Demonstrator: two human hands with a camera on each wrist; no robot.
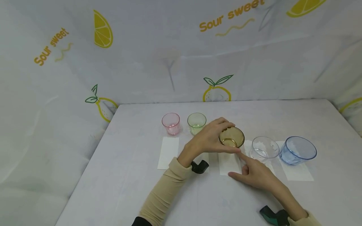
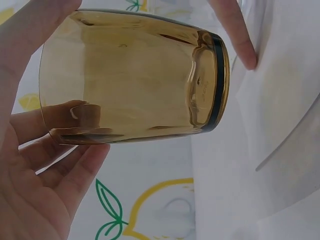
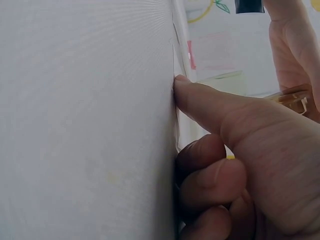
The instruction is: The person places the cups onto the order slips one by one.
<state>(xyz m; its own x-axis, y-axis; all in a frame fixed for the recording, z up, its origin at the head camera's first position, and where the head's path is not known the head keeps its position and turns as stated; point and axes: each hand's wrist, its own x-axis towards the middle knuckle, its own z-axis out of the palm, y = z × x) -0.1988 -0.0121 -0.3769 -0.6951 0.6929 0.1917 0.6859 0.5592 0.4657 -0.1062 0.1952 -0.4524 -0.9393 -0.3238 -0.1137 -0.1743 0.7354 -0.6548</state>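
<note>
An amber glass cup [image 1: 237, 138] is held by my left hand [image 1: 207, 138], with the thumb on the near side and the fingers round the far side. In the left wrist view the tinted cup [image 2: 140, 75] shows its thick base raised off the tabletop. Below it lies a white paper strip [image 1: 228, 166]. My right hand [image 1: 255, 174] is low at that strip, thumb and index finger spread along it, the other fingers bent in. In the right wrist view the thumb [image 3: 210, 102] rests its tip at the white surface.
Left of the hands stand a pink glass [image 1: 171, 124] and a green glass [image 1: 195, 119]. A clear glass [image 1: 266, 147] and a blue glass [image 1: 298, 150] are on the right, close together. More paper strips [image 1: 168, 152] lie in the row. A lemon-print cloth [image 1: 141, 62] hangs behind.
</note>
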